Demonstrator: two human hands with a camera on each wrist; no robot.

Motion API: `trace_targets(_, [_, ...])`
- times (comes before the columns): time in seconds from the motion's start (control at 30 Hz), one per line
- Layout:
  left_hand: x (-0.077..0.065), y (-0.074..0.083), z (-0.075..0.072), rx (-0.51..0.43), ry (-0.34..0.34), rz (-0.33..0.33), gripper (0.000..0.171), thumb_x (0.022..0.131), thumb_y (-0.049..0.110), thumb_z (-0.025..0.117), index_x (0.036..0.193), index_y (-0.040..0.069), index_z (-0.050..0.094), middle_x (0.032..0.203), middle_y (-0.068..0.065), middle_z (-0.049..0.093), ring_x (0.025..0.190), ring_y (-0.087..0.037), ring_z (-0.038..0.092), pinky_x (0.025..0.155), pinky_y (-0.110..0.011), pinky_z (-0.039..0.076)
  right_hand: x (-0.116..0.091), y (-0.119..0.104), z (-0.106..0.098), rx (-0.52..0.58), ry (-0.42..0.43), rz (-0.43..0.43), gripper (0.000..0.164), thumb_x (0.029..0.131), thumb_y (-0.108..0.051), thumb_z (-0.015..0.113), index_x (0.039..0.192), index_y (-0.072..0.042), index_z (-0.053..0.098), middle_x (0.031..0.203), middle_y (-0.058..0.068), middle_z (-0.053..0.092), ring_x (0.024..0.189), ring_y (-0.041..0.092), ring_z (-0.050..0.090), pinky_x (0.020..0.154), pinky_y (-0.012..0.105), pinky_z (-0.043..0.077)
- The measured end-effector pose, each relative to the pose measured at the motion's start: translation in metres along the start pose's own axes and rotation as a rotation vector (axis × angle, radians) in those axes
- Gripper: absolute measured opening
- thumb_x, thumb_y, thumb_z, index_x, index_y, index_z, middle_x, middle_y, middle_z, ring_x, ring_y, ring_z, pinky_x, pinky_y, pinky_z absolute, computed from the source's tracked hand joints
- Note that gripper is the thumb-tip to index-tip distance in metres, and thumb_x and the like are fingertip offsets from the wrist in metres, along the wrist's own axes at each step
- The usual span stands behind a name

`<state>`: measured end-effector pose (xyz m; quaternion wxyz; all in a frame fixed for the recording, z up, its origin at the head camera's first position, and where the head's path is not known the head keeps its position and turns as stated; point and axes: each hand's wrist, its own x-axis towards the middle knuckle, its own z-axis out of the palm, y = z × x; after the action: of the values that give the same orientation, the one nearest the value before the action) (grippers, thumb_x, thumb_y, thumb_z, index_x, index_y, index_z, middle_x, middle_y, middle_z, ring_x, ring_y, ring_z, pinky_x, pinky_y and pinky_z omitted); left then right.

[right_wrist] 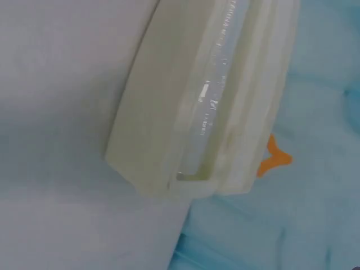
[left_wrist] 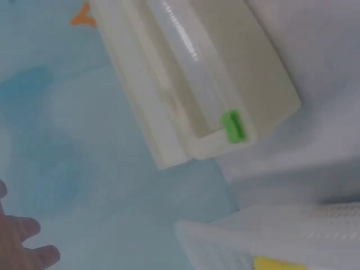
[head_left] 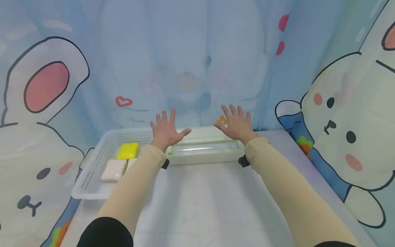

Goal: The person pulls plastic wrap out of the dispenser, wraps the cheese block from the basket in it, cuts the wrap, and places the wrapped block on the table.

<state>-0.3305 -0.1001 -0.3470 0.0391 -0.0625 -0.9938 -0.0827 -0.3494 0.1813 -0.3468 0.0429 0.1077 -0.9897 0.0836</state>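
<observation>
A cream cling film dispenser (head_left: 203,158) stands at the back of the white table, with clear film showing in its long slot and a green slider (left_wrist: 233,127) at its left end. My left hand (head_left: 166,133) is raised over the dispenser's left end, fingers spread and holding nothing. Above the right end, my right hand (head_left: 237,124) is also held up with spread fingers and nothing in it. Fingers (left_wrist: 25,228) of the left hand show at the edge of the left wrist view. The right wrist view shows the dispenser's right end.
Left of the dispenser sits a white perforated basket (head_left: 89,196). Inside are a yellow block (head_left: 128,151) and pale blocks (head_left: 113,170), one partly hidden by my left sleeve. A printed blue curtain (head_left: 191,61) hangs behind the table (head_left: 213,206).
</observation>
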Motion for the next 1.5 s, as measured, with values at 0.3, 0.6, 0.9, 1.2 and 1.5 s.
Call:
trace_targets(0.3, [-0.024,-0.009,0.063,-0.049,-0.140,0.038,0.097,0.095,0.072,0.046,0.164,0.012,0.016,0.167,-0.022,0.026,0.153,-0.046,0.026,0.120,-0.067,0.027,-0.036,0.036,0.067,0.054,-0.073,-0.001,0.071,0.107,-0.045,0.047,0.160,-0.004,0.025,0.161,0.028,0.033,0.147,0.053,0.029,0.116,0.076,0.024])
trace_targets(0.6, [-0.045,-0.028,0.092,0.015,-0.159,0.080,0.078,0.098,0.063,0.050,0.141,-0.003,0.053,0.145,-0.021,0.052,0.133,-0.041,0.046,0.109,-0.059,0.043,-0.056,0.058,0.103,0.044,-0.122,-0.043,0.056,0.105,-0.027,0.056,0.152,0.001,0.041,0.150,0.028,0.050,0.142,0.050,0.041,0.113,0.068,0.036])
trace_targets(0.9, [-0.050,-0.031,0.094,0.025,-0.185,0.041,0.061,0.106,0.048,0.043,0.142,-0.001,0.053,0.144,-0.020,0.053,0.135,-0.039,0.045,0.112,-0.057,0.041,-0.057,0.060,0.101,0.086,-0.157,-0.042,0.045,0.107,-0.015,0.049,0.150,0.001,0.045,0.148,0.028,0.052,0.144,0.051,0.038,0.115,0.068,0.034])
trace_targets(1.2, [-0.049,-0.034,0.089,0.004,-0.179,0.029,0.041,0.106,0.026,0.052,0.139,0.003,0.058,0.138,-0.017,0.062,0.132,-0.038,0.049,0.112,-0.054,0.043,-0.053,0.060,0.097,0.115,-0.147,-0.051,0.040,0.104,-0.013,0.058,0.143,-0.003,0.055,0.136,0.021,0.064,0.135,0.050,0.046,0.110,0.067,0.039])
trace_targets(1.5, [-0.051,-0.035,0.093,0.048,-0.108,0.062,0.022,0.103,0.020,0.061,0.117,0.005,0.066,0.114,-0.013,0.073,0.113,-0.033,0.063,0.100,-0.048,0.053,-0.056,0.060,0.101,0.211,-0.110,-0.067,0.030,0.100,-0.011,0.064,0.130,-0.007,0.068,0.125,0.022,0.068,0.130,0.050,0.046,0.108,0.067,0.039])
